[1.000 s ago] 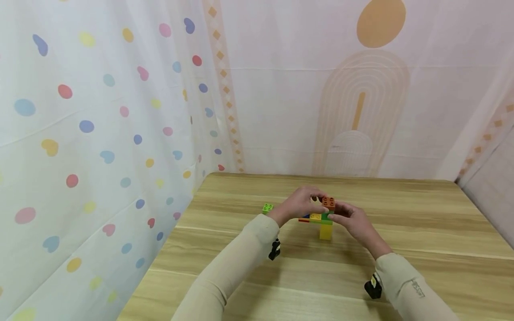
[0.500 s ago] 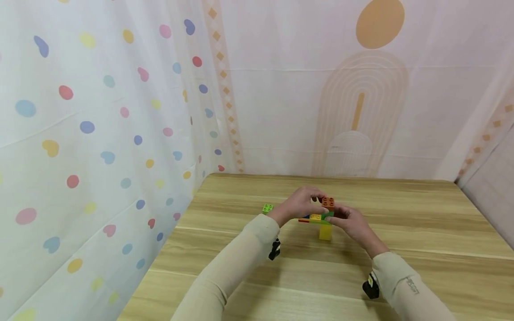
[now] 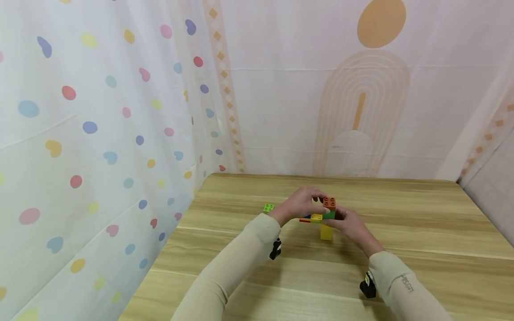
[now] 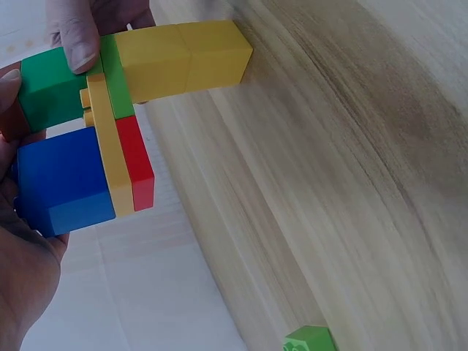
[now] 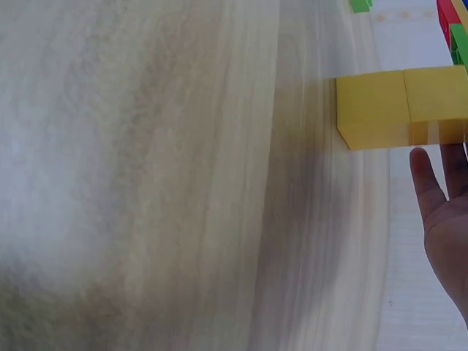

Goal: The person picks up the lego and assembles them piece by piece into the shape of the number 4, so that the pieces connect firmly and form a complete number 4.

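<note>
A toy-brick structure stands on the table, a column of yellow bricks (image 4: 186,62) under thin plates. The plates are light green (image 4: 117,77), yellow (image 4: 110,146) and red (image 4: 137,162). On them sit a blue brick (image 4: 62,183) and a green brick (image 4: 53,89), topped by a reddish-brown brick (image 3: 329,203). My left hand (image 3: 301,205) pinches the reddish-brown brick, its thumb at the joint with the green one. My right hand (image 3: 353,225) grips the structure from the right, thumb on the green brick's lower edge. Its far fingers are partly hidden behind the bricks.
A loose light green brick (image 3: 268,208) lies on the wooden table (image 3: 413,223), left of the structure and just beyond my left wrist. Patterned curtains (image 3: 281,111) hang along the table's back and left sides. Small black devices (image 3: 367,286) hang at both wrists.
My right hand and forearm have shifted slightly left, and its thumb has slid lower and further left along the green brick. The left hand and the bricks stay nearly in place.
</note>
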`<state>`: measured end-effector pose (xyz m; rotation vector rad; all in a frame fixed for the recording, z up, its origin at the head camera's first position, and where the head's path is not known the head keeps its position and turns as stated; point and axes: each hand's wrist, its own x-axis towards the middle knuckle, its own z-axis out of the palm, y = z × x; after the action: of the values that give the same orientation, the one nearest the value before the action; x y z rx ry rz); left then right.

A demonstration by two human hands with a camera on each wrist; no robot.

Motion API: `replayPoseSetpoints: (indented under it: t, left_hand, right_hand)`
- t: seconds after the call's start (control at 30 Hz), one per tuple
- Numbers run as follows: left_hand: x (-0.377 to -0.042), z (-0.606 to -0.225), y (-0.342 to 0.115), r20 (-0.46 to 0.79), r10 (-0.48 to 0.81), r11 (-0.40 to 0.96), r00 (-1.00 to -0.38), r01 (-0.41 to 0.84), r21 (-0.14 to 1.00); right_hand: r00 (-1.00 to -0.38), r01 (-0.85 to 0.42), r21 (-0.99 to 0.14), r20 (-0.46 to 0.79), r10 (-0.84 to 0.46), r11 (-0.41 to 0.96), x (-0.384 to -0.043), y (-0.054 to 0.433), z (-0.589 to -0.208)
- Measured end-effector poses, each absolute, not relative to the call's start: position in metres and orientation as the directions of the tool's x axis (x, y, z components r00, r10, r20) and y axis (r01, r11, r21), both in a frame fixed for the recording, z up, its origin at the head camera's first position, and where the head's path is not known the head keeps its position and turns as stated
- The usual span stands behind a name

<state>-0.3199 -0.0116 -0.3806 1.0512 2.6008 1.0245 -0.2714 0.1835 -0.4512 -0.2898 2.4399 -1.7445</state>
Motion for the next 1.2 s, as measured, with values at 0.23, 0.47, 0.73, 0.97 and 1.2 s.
replayPoseSetpoints:
  t: [0.23, 0.47, 0.73, 0.97, 1.2]
  left_hand:
    - [-0.32, -0.386, -0.015, 0.088, 0.654, 0.508, -0.752, 0.522, 0.686]
    - [-0.327, -0.383, -0.029, 0.085, 0.608, 0.537, -0.79, 0.487, 0.688]
    - [-0.34, -0.37, -0.063, 0.119, 0.521, 0.514, -0.845, 0.423, 0.746]
    - [-0.35, -0.379, -0.095, 0.147, 0.453, 0.551, -0.879, 0.406, 0.729]
    - [-0.352, -0.4, -0.124, 0.11, 0.389, 0.595, -0.915, 0.34, 0.728]
  right_hand:
    - [-0.969, -0.101, -0.938, 0.018, -0.246, 0.331, -0.272, 0.183, -0.451]
    - [-0.977, -0.076, -0.929, -0.002, -0.211, 0.362, -0.273, 0.18, -0.453]
    - [-0.981, -0.059, -0.924, -0.015, -0.192, 0.377, -0.275, 0.179, -0.456]
    - [-0.982, -0.05, -0.929, -0.021, -0.188, 0.367, -0.272, 0.179, -0.454]
    - [-0.982, -0.046, -0.934, -0.022, -0.186, 0.354, -0.271, 0.179, -0.454]
